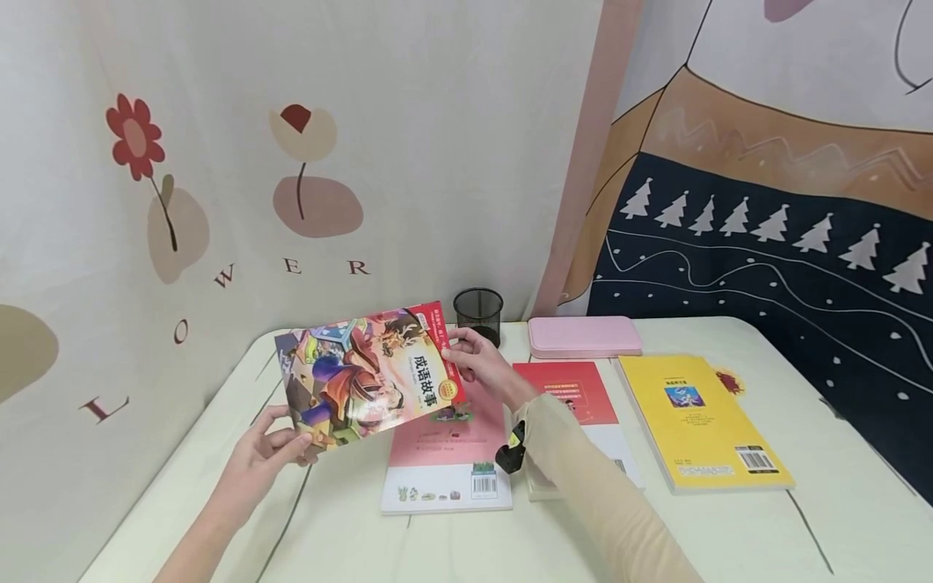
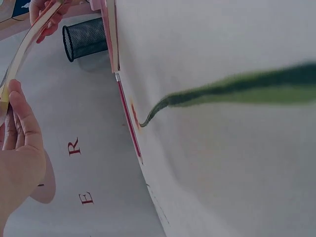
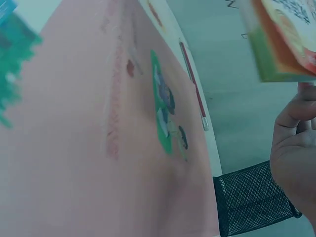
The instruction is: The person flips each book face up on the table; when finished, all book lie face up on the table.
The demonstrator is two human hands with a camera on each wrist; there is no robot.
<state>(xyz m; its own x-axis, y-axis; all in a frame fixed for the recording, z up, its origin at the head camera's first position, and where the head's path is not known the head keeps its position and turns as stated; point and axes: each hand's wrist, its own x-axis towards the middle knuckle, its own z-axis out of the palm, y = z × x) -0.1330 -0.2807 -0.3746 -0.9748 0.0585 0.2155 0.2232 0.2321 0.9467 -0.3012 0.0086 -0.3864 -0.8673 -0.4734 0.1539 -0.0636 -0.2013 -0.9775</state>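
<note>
A colourful picture book (image 1: 350, 376) with a red strip along its right side is held up between both hands, tilted, its illustrated cover turned towards me. My left hand (image 1: 255, 457) grips its lower left corner, thumb in front; the left wrist view shows that hand (image 2: 24, 131) at one end of the book (image 2: 22, 54). At the red strip on the other side, my right hand (image 1: 481, 364) pinches the book's edge. Beneath it lies a pink and white book (image 1: 445, 478), its upper part partly hidden. In the right wrist view, the right hand (image 3: 296, 143) is under the raised book (image 3: 269, 49).
Right of centre lies a red and white book (image 1: 561, 380), partly covered by the right forearm. Farther right is a yellow book (image 1: 700, 437). A pink case (image 1: 583, 337) and a black mesh pen cup (image 1: 477, 312) stand at the back. A red pencil (image 2: 129, 113) lies near the table's back edge.
</note>
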